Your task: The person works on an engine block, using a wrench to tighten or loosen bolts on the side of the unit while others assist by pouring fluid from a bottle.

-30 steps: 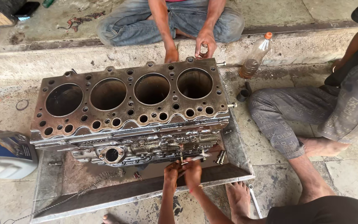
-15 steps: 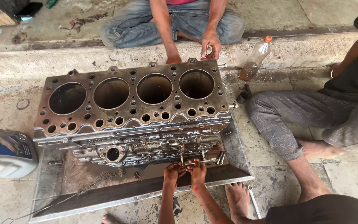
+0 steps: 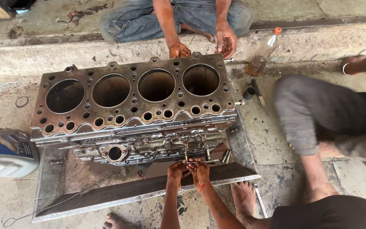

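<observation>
Both grips pinch a small part | left hand (image 3: pixel 177 170), right hand (image 3: pixel 200 171) touching, at engine block (image 3: pixel 136 101) near side | tray (image 3: pixel 140 191) catches grime

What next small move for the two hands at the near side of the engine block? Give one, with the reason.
Probably keep steadying the small fitting: left hand and right hand meet fingertip to fingertip at a stud low on the engine block, above the metal tray.

Rusty, oil-glossy metal engine block (image 3: pixel 136 101) sits in a dull steel tray (image 3: pixel 56 186) on rough concrete floor (image 3: pixel 276 144).
</observation>
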